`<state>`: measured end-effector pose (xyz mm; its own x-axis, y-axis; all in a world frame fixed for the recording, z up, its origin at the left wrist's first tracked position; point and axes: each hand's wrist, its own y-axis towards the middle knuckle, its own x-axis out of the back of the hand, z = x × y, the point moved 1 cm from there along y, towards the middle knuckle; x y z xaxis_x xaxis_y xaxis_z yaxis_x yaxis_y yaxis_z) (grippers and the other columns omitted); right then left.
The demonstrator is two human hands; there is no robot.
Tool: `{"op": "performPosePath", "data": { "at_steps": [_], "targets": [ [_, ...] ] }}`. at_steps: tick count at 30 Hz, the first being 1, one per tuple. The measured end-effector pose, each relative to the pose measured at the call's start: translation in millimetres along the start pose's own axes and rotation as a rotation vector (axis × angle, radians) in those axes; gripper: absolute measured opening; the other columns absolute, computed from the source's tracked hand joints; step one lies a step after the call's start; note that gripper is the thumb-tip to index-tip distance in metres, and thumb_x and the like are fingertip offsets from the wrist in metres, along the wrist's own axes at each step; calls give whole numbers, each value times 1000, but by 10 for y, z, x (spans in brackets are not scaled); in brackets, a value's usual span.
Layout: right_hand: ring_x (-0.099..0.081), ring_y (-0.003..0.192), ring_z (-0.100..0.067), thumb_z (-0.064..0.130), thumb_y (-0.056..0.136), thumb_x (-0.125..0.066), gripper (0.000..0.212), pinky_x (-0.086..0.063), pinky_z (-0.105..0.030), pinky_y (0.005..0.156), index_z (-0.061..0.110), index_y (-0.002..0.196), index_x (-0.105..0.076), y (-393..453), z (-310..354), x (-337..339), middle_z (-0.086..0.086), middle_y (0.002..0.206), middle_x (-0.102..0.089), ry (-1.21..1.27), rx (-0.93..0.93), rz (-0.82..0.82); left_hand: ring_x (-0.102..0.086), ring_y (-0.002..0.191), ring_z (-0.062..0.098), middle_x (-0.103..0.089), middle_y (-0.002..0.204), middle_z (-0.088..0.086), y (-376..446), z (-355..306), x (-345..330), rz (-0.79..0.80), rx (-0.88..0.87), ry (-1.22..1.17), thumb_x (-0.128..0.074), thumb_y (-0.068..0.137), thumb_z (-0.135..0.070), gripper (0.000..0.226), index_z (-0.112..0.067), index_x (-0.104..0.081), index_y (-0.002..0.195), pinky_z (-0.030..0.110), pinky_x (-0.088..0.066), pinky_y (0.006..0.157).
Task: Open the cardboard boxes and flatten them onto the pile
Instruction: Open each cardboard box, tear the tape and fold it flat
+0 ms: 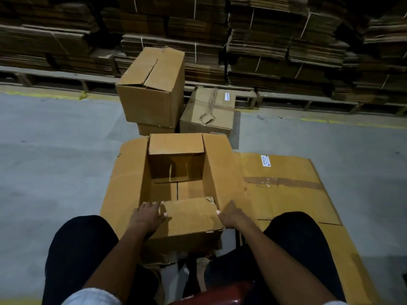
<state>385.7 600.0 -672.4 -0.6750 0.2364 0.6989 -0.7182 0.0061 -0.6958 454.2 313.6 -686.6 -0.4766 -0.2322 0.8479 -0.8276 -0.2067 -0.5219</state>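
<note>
Head view showed the open box (176,179) on the flattened pile (286,190); left hand (147,214) and right hand (231,214), fingers spread, pressed its near flap (191,214) corners, apparently to steady it for collapsing.

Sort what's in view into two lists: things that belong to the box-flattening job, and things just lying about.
Part of the job:
- open box, held at its near flap by the left hand and right hand
- flattened cardboard pile under it
- closed boxes still waiting: tall box, taped box

Just lying about:
- tied bundles of flat cardboard on pallets behind
- red seat
</note>
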Motion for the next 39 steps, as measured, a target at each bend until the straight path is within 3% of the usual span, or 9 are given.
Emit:
{"op": "performPosePath", "data": {
  "at_steps": [4,10,16,19,23,26,29,32,39],
  "targets": [
    [-31,147,-38,61,104,-29,82,-36,-45,114,15,162,6,88,95,-145,-14,168,-13,240,92,229,-24,148,32,-22,163,12,63,49,24,-20,57,-34,-31,101,-60,68,-27,-14,159,50,-27,115],
    [-41,134,-39,51,104,-39,65,-40,-47,107,13,155,-26,23,335,10,-18,151,-38,124,246,-247,-19,149,35,-23,164,8,174,71,70,15,46,-62,-22,103,-58,66,-26,-9,160,52,-24,115],
    [-41,136,-34,43,102,-52,62,-41,-46,110,17,154,-31,-61,448,84,-11,154,-35,187,377,-295,-26,145,34,-44,152,9,264,56,84,-21,55,-59,-18,103,-58,64,-24,-25,157,51,-26,111],
    [-43,136,-32,46,105,-44,58,-41,-44,109,14,153,-36,-75,454,175,-12,152,-40,334,412,-391,-51,118,31,-65,108,10,206,67,249,-241,-1,-213,-19,103,-57,58,-20,-63,109,49,-36,101],
    [-63,113,-25,49,107,-30,51,-50,-38,91,16,134,-58,-240,515,415,-10,118,-69,646,431,-474,-55,62,21,-55,61,3,16,97,640,-377,-44,-704,-34,97,-63,66,-15,-58,59,35,-44,66],
    [-70,85,-16,54,106,-23,60,-47,-29,74,19,120,-70,-424,500,543,-10,84,-75,777,434,-332,-65,86,21,-74,89,4,-153,188,868,-28,-7,-928,-65,95,-30,30,-11,-80,76,33,-51,73],
    [-69,75,-15,58,104,-34,54,-50,-31,72,21,122,-69,-593,410,590,-10,84,-76,624,409,-10,-64,92,21,-75,103,5,-278,337,844,279,-21,-749,-70,89,-25,13,-22,-81,94,28,-50,64],
    [-68,86,-18,50,96,-63,53,-55,-26,65,20,138,-57,-662,344,453,-7,113,-72,409,448,267,-64,96,23,-68,117,6,-304,353,633,418,6,-619,-78,86,-28,41,-24,-65,124,30,-53,65],
    [-44,138,-24,47,77,-86,97,-40,-34,109,27,156,-34,-567,370,-73,-4,154,-42,31,570,264,-49,129,35,-40,151,12,-366,254,287,424,-8,-377,-88,73,-36,94,-20,-38,151,48,-51,101]
  ]
}}
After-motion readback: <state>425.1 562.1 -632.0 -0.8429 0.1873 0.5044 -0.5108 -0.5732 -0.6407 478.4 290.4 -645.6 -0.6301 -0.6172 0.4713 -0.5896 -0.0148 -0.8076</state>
